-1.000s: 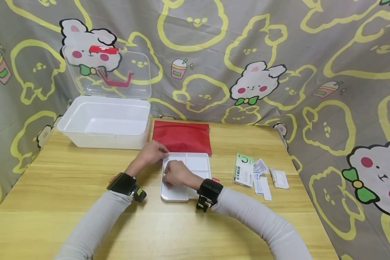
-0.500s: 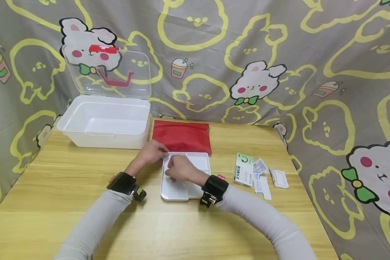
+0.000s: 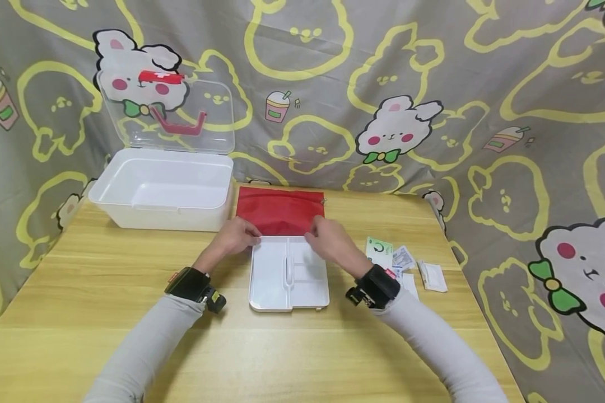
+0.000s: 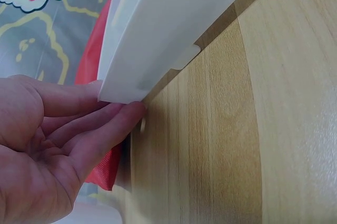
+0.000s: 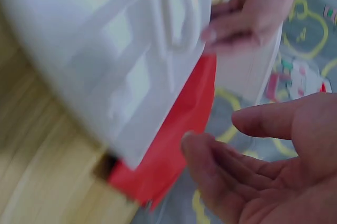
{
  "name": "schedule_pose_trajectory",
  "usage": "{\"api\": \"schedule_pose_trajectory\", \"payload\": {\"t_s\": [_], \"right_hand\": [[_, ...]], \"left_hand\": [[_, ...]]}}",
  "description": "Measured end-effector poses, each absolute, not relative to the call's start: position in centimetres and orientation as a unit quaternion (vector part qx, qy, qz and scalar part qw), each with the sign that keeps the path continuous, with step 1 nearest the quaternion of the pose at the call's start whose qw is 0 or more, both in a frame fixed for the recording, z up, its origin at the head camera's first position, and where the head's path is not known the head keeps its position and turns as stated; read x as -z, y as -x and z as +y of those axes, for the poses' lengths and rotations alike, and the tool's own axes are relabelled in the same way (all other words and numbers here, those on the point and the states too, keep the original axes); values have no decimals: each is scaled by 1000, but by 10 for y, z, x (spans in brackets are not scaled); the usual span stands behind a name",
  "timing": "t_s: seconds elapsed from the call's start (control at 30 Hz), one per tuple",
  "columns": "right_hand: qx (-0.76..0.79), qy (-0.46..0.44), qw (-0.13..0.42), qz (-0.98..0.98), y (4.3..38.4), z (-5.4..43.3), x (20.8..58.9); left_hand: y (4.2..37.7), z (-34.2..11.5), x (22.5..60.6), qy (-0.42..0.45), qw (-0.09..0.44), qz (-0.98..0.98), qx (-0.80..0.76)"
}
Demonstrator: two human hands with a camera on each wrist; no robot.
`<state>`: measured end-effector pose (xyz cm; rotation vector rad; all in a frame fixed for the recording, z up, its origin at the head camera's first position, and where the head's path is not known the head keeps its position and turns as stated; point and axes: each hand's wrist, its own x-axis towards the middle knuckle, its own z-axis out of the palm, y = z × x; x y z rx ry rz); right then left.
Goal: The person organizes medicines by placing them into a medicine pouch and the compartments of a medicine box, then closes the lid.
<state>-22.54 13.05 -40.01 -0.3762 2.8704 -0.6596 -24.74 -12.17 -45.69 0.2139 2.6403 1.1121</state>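
Note:
A white divided tray point(image 3: 269, 282) with a slim upright handle point(image 3: 289, 271) along its middle lies flat on the wooden table. At its far left corner, my left hand point(image 3: 233, 235) pinches the rim; the left wrist view shows the thumb on the tray's edge point(image 4: 152, 40) and fingertips under it. My right hand point(image 3: 334, 244) hovers by the far right corner. In the right wrist view, that hand point(image 5: 274, 166) has thumb and fingers apart with nothing between them, beside the tray corner. A red zip pouch point(image 3: 282, 210) lies just behind the tray.
A white box point(image 3: 168, 215) with its clear, red-handled lid point(image 3: 166, 106) raised stands back left. On the right lie a green and white medicine box point(image 3: 380, 250), small sachets point(image 3: 404, 257) and a white packet point(image 3: 433, 276). A patterned curtain point(image 3: 312, 151) hangs behind.
My right hand has left the tray's left compartment and moved right and back to the far right corner, uncovering the handle. The left hand stays at its corner.

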Motion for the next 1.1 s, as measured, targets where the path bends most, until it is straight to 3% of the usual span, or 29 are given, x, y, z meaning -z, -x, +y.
{"api": "schedule_pose_trajectory", "payload": {"t_s": [0.53,0.83,1.1], "right_hand": [[120,31,78,989,229,232,415],[116,-43,161,979,221,254,420],[109,-64,183,975,218,258,434]], "left_hand": [[248,-122,459,-94,119,915,-375],[247,-123,457,-90,124,913,-378],[247,-124,457,-88,129,914,-376]]}}
